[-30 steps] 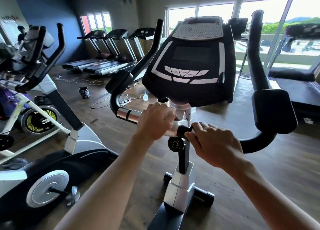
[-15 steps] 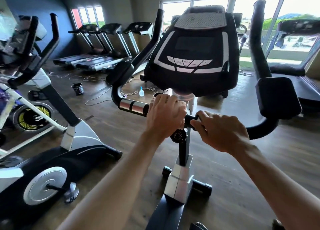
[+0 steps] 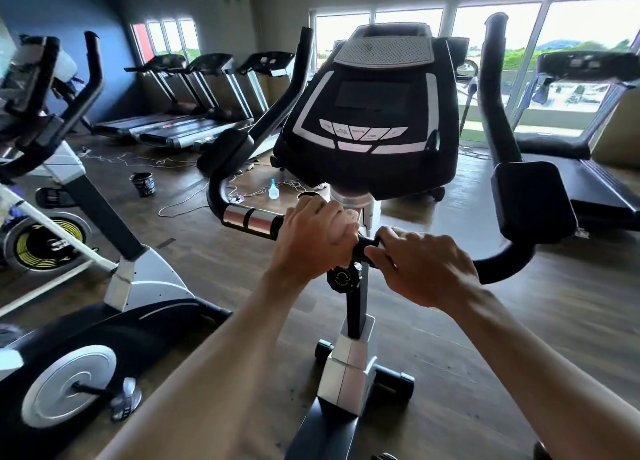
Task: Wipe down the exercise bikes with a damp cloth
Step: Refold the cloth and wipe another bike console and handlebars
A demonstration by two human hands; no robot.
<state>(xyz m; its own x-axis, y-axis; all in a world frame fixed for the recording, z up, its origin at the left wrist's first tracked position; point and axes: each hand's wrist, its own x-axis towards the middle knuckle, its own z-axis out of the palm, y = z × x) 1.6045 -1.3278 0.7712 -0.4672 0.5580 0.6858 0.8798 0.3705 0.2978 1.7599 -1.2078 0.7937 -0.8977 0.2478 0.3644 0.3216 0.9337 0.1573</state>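
Note:
A black exercise bike stands right in front of me, its console (image 3: 367, 127) at centre. My left hand (image 3: 311, 237) curls over the handlebar (image 3: 249, 218) just right of the chrome grip sensors; a pale wad, possibly the cloth (image 3: 344, 229), shows between its fingers. My right hand (image 3: 422, 265) grips the black bar just right of the stem. A black adjustment knob (image 3: 343, 277) sits on the stem below both hands. The right handlebar arm carries a black pad (image 3: 531, 203).
A second bike (image 3: 114, 286) stands close on the left, a spin bike flywheel (image 3: 45, 239) behind it. Treadmills (image 3: 194, 120) line the far wall, another treadmill (image 3: 581, 168) is at right. A black bucket (image 3: 142, 184), a spray bottle (image 3: 273, 189) and loose cables lie on the wood floor.
My left hand slid right along the handlebar toward the stem, uncovering the chrome sensors. My right hand stayed gripping near the stem. The view shifted slightly.

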